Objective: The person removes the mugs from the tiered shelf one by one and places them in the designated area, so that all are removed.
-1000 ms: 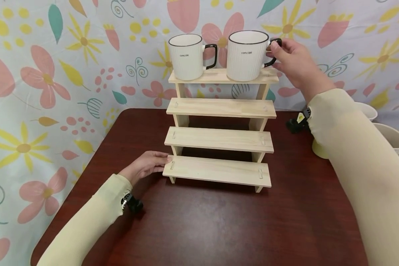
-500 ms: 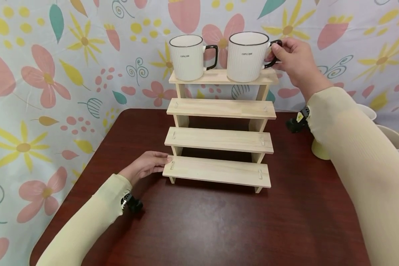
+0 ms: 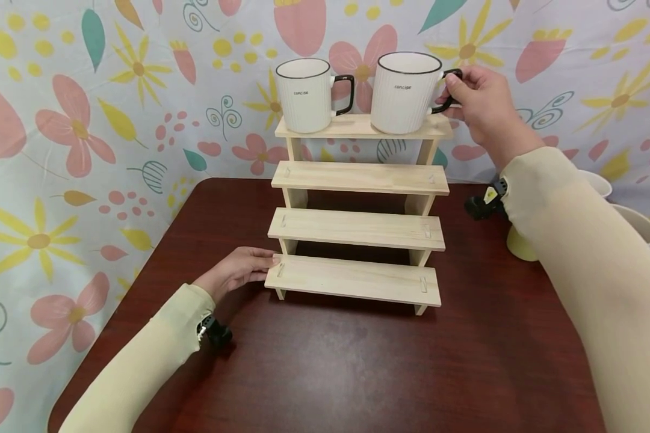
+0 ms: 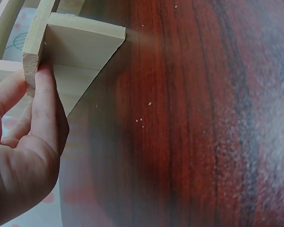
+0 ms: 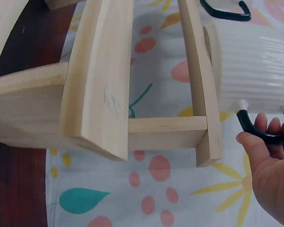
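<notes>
A wooden four-step shelf [image 3: 354,228] stands on the dark red table. Two white ribbed mugs with black rims and handles are on its top step. My right hand [image 3: 482,108] holds the black handle of the right mug [image 3: 403,99]; that mug leans slightly to the right, its base at the top board. Beside it the left mug [image 3: 304,99] stands upright, touched by neither hand. At the shelf's lower left, my left hand [image 3: 235,270] pinches the end of the lowest board, thumb and fingers on either face in the left wrist view.
Several white cups [image 3: 631,222] lie at the right, partly hidden by my right sleeve. A yellow-green object [image 3: 522,245] shows under that forearm. The patterned cloth [image 3: 195,90] hangs right behind the shelf. Dark red tabletop [image 3: 325,373] extends in front.
The right mug has tipped a little to the right, its rim shifting with the handle in my right hand. My left hand and the shelf have stayed in place.
</notes>
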The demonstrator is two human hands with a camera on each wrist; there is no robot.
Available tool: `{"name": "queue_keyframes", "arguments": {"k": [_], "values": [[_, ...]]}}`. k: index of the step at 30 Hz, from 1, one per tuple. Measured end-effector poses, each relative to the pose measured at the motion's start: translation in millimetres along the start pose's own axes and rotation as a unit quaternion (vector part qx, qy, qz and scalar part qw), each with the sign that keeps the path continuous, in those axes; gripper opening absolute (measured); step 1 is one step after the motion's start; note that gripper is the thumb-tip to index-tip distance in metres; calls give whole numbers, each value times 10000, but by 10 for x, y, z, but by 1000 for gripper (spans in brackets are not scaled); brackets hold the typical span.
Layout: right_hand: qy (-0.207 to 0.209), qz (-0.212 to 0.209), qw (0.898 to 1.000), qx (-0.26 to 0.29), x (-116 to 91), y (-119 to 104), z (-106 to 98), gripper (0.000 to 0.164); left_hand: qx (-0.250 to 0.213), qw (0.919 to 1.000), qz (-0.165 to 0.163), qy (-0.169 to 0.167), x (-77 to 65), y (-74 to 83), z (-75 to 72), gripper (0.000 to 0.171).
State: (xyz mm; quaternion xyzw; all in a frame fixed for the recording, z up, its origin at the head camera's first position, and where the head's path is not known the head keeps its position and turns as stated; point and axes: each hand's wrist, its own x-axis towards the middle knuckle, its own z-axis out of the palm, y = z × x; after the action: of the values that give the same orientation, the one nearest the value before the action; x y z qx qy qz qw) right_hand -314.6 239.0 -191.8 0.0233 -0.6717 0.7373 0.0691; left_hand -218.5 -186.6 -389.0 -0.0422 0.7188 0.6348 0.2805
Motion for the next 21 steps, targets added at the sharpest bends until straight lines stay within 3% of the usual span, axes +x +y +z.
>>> {"name": "queue_keyframes", "arguments": {"k": [4,9,17,21], "values": [[127,72,9994,321,-17,-3,-45,14,8,10000,-7,1,12,-12,12,53],[166,-207,9974,670,-42,-33,-193,15,29,10000,27,21,10,5,4,54],[373,4,9942,1007,-135,-119,-598,12,38,9999,-1,93,-4,11,-20,56],[288,-118,9899,1383,-187,-119,-848,11,23,10000,59,50,3,-2,-14,56]]}}
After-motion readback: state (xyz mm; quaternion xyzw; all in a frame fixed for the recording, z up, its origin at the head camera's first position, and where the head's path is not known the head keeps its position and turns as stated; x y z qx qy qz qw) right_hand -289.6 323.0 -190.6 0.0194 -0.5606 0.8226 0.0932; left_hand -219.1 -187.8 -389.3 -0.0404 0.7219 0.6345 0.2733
